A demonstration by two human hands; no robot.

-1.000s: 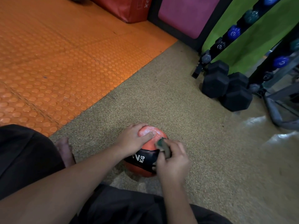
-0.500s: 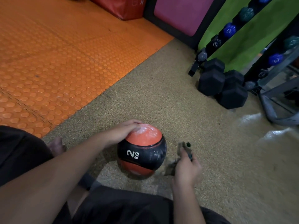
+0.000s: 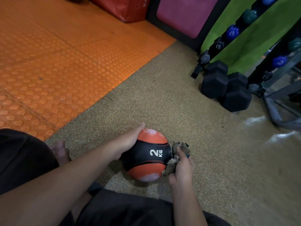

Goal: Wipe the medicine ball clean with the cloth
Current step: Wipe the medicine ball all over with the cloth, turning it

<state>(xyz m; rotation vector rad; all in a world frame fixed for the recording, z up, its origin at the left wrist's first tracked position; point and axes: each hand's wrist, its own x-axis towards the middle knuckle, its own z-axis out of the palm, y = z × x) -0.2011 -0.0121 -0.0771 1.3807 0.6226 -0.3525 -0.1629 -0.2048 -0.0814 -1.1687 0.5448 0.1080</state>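
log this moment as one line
left hand steadies medicine ball | right hand presses cloth on ball's right side | white residue on top

The far side of the orange-and-black rubber medicine ball (image 3: 146, 154) is hidden by the left hand (image 3: 128, 142); the crumpled grey-brown cloth (image 3: 176, 156) is partly covered by the right hand (image 3: 183, 167), and the black dumbbell rack (image 3: 228, 35) is cut off by the frame edge

Left hand (image 3: 128, 142) cups medicine ball (image 3: 146, 155) on speckled floor (image 3: 162, 98); right hand (image 3: 183, 167) presses crumpled cloth (image 3: 176, 154) against ball's right side.
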